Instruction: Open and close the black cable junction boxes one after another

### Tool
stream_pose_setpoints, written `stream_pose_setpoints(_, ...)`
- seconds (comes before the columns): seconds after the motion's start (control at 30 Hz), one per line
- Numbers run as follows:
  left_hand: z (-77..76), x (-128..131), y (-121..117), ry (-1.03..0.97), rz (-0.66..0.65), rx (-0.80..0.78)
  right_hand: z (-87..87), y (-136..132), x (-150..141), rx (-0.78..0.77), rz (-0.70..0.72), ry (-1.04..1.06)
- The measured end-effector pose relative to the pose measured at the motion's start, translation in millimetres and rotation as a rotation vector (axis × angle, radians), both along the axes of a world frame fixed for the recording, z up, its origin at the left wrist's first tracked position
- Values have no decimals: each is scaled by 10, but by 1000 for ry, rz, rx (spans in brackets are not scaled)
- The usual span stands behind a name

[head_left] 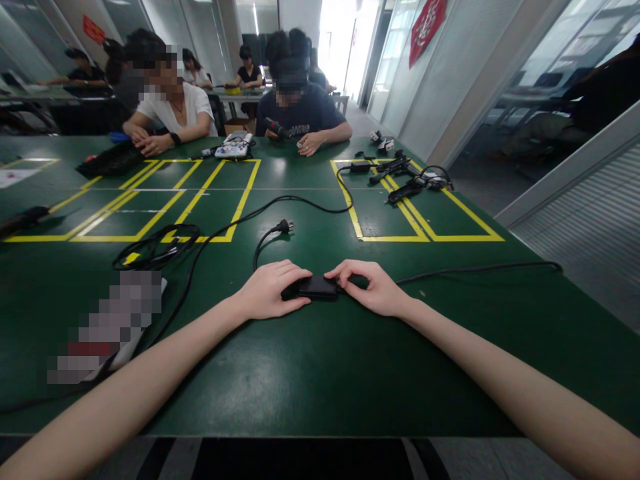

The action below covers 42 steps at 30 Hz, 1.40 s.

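A flat black power adapter [316,287] lies on the green table [300,373] in front of me. My left hand [273,290] grips its left end, fingers curled over the top. My right hand [370,285] pinches its right end, where a thin black cable [480,269] leaves toward the right. Beyond the adapter a thicker black cord ends in a loose plug [284,227].
A coil of black cable [153,245] and a white power strip [125,333] lie at the left. Black tools and cables [400,175] sit in the yellow-taped box at the far right. Two people sit across the table, others behind them.
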<state>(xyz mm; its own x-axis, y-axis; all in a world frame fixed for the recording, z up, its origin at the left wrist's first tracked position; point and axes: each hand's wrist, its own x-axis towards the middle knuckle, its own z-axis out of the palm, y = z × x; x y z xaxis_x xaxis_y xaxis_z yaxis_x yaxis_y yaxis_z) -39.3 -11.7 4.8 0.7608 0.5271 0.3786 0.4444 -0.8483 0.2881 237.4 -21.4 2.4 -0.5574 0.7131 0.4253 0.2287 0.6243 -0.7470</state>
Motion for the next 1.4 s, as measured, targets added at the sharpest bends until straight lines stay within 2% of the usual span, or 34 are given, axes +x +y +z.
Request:
stream_pose_setpoints(0.13, 15, 8, -8, 4, 23, -12, -14, -17, -4, 42, 19, -30)
stream_pose_setpoints(0.3, 28, 13, -12, 22, 35, -3, -63, -18, -42, 261, 8, -268)
stream_pose_setpoints(0.4, 28, 16, -15, 39, 47, -6, -71, -20, -79, 338, -12, -355)
stream_pose_setpoints(0.8, 8, 54, -32, 144, -4, 17, -55, -68, -114, 340, 2, -535)
stream_pose_setpoints(1.4, 15, 55, -36, 164, -14, 52, 15, -65, -125, 262, 42, -558)
